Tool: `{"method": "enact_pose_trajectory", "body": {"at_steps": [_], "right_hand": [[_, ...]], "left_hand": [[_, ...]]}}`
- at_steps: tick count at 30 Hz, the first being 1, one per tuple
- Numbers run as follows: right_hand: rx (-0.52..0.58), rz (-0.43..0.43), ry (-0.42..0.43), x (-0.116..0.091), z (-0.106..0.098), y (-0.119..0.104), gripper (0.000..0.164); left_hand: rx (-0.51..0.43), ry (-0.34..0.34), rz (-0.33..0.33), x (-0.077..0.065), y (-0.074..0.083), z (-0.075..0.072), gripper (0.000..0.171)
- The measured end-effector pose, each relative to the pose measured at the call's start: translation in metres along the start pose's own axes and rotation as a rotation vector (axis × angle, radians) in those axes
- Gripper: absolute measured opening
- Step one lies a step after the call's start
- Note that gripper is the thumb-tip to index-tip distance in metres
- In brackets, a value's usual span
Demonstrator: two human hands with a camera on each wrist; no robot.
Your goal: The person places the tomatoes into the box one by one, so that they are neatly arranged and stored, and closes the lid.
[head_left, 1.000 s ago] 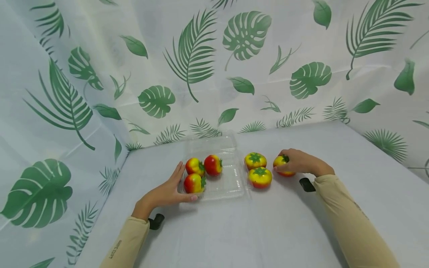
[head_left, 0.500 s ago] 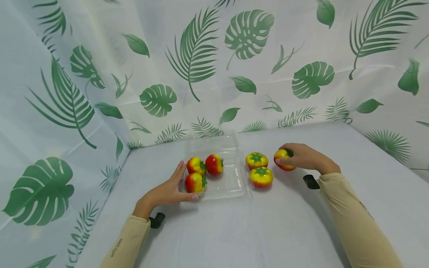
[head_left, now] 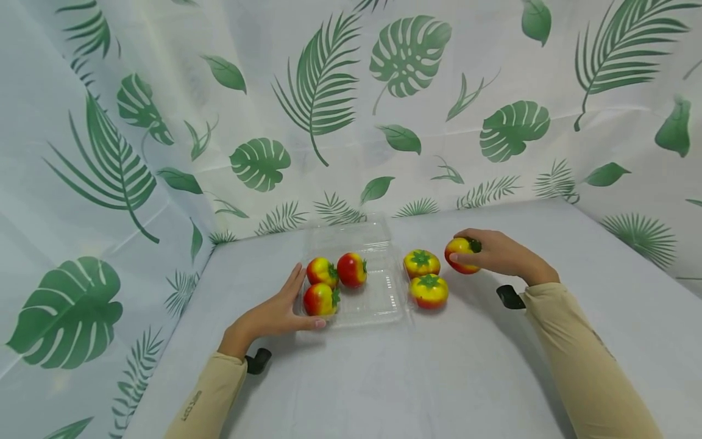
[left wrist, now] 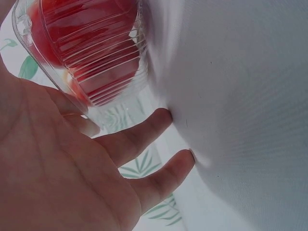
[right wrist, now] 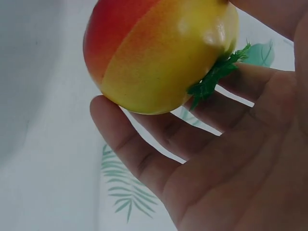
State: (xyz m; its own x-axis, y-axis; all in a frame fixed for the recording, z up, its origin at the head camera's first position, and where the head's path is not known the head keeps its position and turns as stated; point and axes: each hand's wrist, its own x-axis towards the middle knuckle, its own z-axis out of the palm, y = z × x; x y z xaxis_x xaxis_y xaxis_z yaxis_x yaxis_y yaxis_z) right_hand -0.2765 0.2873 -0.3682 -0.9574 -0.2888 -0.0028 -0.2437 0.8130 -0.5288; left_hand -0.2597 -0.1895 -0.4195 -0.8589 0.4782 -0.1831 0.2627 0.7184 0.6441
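My right hand holds a red-and-yellow tomato with a green leafy top, raised a little above the table. In the right wrist view the fingers curve under this glossy tomato, its stem end toward the palm. My left hand lies spread along the left side of a clear plastic clamshell box, thumb at its front edge. Two of its fingertips rest on the table in the left wrist view, beside the ribbed box wall. Inside the box, three tomatoes sit toward the left.
Two more tomatoes, one behind and one in front, stand stem-up just right of the box. The box's lid is folded back toward the leaf-printed curtain behind the white table.
My right hand has lifted its tomato off the table, first up and then slightly leftward. The left hand stays at the box, and the other tomatoes keep their places.
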Motion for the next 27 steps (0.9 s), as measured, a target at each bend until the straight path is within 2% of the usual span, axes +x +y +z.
{"method": "enact_pose_trajectory", "body": {"at_steps": [15,27], "right_hand": [[0.073,-0.006,0.070,0.002,-0.002,-0.007,0.065],[0.111,0.009,0.076,0.003,-0.005,-0.010,0.070]], "left_hand": [[0.018,-0.007,0.013,-0.001,0.000,-0.001,0.133],[0.014,-0.006,0.016,-0.001,0.001,-0.002,0.132]]}}
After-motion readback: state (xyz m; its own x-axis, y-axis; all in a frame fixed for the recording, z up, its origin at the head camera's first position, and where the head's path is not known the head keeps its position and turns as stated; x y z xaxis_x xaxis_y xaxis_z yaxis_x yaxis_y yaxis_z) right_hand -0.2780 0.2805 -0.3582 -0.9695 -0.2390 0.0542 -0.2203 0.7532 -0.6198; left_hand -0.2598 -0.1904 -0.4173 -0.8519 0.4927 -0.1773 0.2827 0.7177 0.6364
